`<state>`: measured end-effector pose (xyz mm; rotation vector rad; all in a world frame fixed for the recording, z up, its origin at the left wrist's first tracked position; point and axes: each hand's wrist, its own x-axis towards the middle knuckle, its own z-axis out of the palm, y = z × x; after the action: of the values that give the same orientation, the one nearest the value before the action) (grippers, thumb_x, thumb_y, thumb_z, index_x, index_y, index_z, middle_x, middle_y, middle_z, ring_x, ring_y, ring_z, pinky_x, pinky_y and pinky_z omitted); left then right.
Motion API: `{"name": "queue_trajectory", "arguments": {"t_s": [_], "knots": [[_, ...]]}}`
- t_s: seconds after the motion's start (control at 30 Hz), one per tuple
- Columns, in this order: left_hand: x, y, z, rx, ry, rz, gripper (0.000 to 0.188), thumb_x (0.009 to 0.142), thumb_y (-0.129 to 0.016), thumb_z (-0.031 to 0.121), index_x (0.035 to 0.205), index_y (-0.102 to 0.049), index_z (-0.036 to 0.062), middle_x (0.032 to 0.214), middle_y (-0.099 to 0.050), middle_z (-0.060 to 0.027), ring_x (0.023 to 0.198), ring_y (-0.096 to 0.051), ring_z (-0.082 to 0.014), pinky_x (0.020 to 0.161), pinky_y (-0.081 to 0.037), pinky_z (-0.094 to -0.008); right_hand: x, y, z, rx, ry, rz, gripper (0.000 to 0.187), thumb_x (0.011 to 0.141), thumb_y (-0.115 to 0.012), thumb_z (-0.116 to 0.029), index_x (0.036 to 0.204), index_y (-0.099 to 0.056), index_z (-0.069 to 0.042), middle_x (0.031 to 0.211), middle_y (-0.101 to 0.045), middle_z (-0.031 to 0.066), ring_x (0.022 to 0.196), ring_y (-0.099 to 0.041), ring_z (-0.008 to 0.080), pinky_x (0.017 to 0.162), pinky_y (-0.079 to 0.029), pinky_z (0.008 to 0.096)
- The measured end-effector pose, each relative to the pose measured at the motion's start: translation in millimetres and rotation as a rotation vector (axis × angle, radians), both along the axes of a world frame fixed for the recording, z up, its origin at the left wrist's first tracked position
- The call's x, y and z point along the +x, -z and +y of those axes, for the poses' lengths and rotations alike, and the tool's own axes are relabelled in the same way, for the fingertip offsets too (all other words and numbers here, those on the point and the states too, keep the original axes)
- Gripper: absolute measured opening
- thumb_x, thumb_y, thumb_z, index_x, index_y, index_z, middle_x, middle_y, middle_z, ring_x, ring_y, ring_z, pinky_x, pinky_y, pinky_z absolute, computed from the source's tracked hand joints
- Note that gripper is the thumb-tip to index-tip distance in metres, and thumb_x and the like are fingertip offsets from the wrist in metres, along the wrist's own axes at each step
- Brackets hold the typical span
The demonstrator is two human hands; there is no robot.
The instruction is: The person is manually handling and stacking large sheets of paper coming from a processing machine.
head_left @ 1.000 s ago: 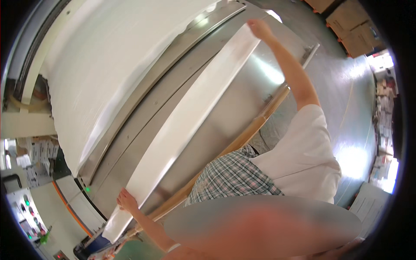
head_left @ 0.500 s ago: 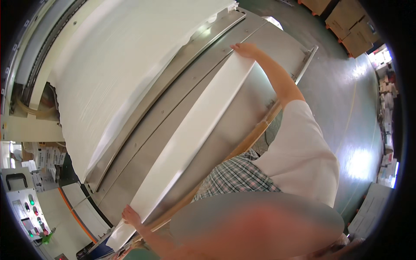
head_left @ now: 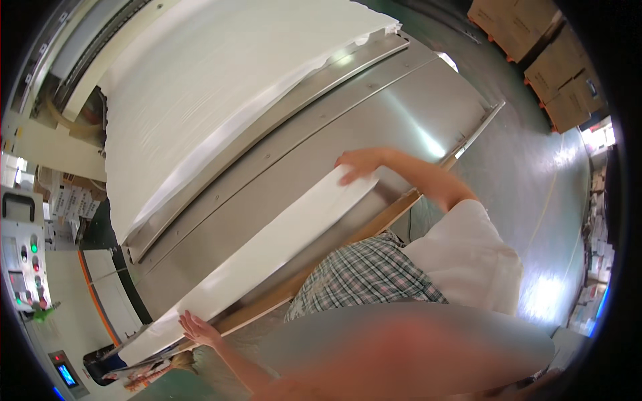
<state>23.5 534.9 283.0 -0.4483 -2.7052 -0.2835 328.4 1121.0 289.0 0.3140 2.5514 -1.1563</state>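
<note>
A long, flat white strip, its material not clear, lies slantwise along the near side of a metal table. My right hand is curled over its far right end, fingers bent around the edge and part of them hidden. At the near left, my left hand has its fingers spread and rests against the strip's near edge. The strip's left end runs past that hand, beyond the table's corner. Behind the table, a wide white sheet with fine wrinkles drapes toward a raised metal bar.
Wooden edging lines the table's near side, close to my plaid clothing. A control panel with lit buttons stands at the left, near a small lit screen. Stacked cardboard boxes occupy the far right, across the green floor.
The strip has slid down and left along the table, and my right hand has come nearer with its end. My left hand's fingers have spread. The whole view has turned somewhat.
</note>
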Motion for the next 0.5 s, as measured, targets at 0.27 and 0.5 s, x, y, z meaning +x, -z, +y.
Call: {"name": "queue_trajectory", "arguments": {"t_s": [0.27,0.5], "knots": [[5,-6,14,0.073,0.019,0.029,0.040,0.092,-0.034,0.037,0.110,-0.058,0.0103,0.124,-0.050,-0.0103,0.119,-0.042,-0.0258,0.102,-0.019,-0.0486,-71,1,-120,-0.052,-0.128,0.086,0.065,0.078,-0.053,-0.054,0.113,-0.048,0.000,0.110,-0.049,0.0236,0.099,-0.050,0.0370,0.086,-0.040,0.0411],[11,-2,-2,0.087,0.060,0.047,0.028,0.089,-0.044,0.026,0.106,-0.060,0.0091,0.119,-0.054,-0.0108,0.111,-0.049,-0.0270,0.101,-0.024,-0.0474,-148,-6,-236,-0.057,-0.172,0.050,0.063,0.080,-0.049,-0.054,0.113,-0.047,0.000,0.110,-0.048,0.0253,0.101,-0.049,0.0400,0.086,-0.040,0.0454]]}}
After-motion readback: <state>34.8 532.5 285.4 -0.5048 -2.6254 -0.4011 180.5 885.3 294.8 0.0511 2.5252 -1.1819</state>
